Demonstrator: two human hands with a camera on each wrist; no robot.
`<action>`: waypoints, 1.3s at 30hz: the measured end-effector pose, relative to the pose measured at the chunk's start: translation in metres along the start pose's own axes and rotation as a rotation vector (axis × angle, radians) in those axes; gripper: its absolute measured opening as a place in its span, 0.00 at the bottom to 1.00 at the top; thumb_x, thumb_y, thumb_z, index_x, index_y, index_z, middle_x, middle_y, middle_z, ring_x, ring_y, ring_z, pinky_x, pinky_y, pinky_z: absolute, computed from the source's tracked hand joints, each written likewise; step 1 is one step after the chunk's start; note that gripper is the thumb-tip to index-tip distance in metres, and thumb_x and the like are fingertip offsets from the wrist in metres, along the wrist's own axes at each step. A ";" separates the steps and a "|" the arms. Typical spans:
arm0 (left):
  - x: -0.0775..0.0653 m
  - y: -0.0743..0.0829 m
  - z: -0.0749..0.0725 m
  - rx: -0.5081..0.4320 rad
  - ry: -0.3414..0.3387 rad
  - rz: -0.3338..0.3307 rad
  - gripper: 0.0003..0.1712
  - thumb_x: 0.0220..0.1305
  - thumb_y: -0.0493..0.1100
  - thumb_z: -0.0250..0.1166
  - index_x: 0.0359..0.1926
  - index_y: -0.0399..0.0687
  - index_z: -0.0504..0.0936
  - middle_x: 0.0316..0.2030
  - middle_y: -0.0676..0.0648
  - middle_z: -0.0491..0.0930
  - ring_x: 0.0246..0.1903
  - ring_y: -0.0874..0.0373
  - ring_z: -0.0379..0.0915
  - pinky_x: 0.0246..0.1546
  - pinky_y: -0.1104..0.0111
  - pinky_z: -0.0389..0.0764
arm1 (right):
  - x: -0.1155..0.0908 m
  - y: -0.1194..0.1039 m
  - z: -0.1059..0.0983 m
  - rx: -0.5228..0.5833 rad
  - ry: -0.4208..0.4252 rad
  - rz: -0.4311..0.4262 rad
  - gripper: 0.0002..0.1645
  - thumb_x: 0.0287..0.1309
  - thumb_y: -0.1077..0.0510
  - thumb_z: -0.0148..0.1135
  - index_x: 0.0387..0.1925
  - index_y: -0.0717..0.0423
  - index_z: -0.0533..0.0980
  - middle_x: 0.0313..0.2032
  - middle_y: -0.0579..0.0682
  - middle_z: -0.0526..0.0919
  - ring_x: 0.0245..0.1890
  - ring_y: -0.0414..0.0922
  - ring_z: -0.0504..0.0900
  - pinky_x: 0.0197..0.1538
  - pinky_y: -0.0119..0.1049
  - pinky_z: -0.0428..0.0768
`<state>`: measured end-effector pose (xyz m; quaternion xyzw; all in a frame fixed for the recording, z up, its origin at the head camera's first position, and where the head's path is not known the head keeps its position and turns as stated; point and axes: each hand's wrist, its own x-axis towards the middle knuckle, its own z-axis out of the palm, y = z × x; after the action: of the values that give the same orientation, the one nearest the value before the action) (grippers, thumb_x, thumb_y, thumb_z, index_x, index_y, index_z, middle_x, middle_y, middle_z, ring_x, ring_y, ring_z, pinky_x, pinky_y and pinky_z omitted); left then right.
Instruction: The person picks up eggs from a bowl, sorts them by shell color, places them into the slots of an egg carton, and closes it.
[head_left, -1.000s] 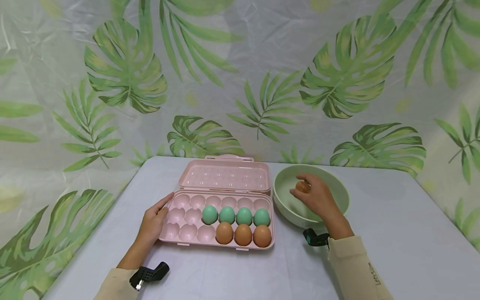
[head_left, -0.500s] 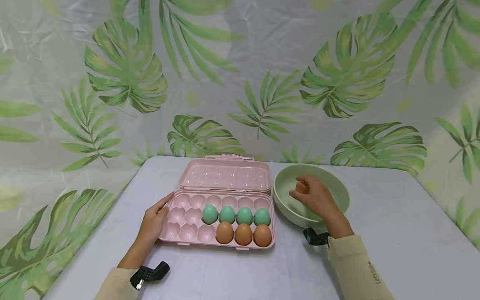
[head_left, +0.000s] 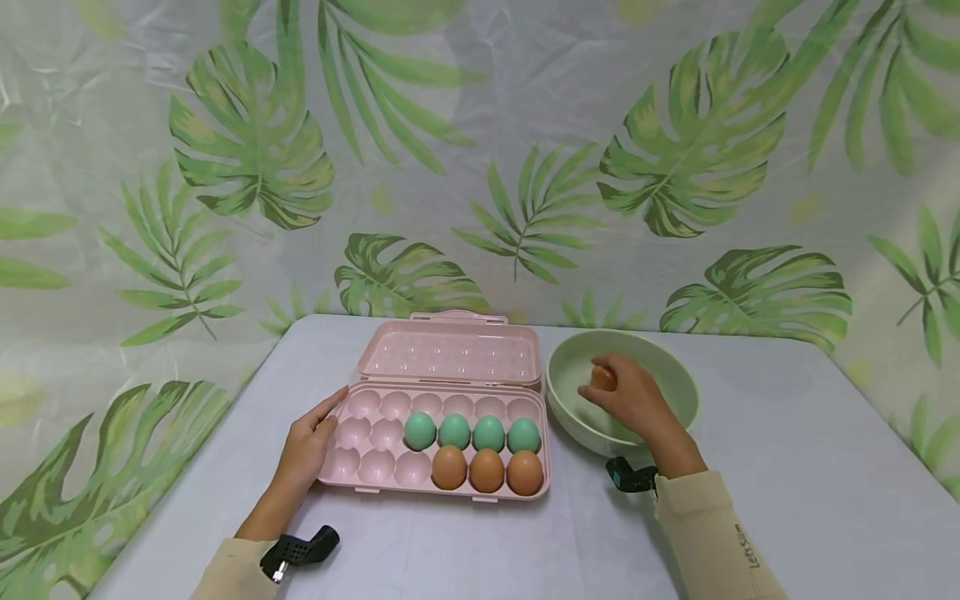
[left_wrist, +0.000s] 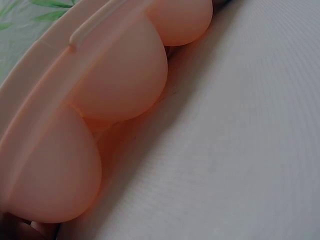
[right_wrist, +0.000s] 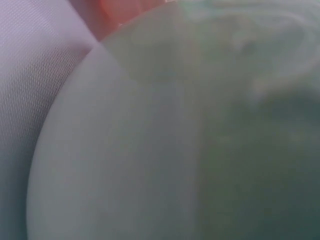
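In the head view, a pink plastic egg carton (head_left: 438, 482) lies with its lid (head_left: 450, 329) folded back. My left hand (head_left: 306, 446) holds its left end, fingers along the edge. The left wrist view looks at the carton's rounded cups (left_wrist: 120, 75) from the side. Over the inside of a pale green bowl (head_left: 566, 414), my right hand (head_left: 633, 396) pinches a brown egg (head_left: 603, 377) between thumb and fingers. The right wrist view is filled by the bowl's outer wall (right_wrist: 115, 150), and hand and egg are hidden there.
Several green eggs (head_left: 453, 431) fill part of the carton's middle row. In the front row, 3 brown eggs (head_left: 486, 469) sit at the right. Both stand on a white-covered table (head_left: 480, 550), with a leaf-printed cloth (head_left: 525, 108) behind. The bowl stands close to the carton's right end.
My right hand has sunk very slightly in the bowl with the brown egg in its fingers. The left hand and the carton have stayed in place.
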<state>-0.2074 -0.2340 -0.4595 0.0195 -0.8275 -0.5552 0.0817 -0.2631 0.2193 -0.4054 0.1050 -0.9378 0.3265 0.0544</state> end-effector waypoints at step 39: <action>0.000 -0.001 0.000 -0.013 -0.007 0.012 0.25 0.73 0.36 0.45 0.69 0.42 0.67 0.69 0.46 0.64 0.71 0.52 0.50 0.71 0.56 0.51 | -0.004 -0.002 0.001 0.014 -0.137 -0.018 0.21 0.59 0.55 0.65 0.50 0.63 0.77 0.45 0.59 0.83 0.47 0.55 0.80 0.49 0.50 0.77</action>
<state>-0.2077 -0.2346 -0.4602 0.0118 -0.8241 -0.5603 0.0822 -0.2593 0.2183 -0.4055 0.1357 -0.9360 0.3248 -0.0077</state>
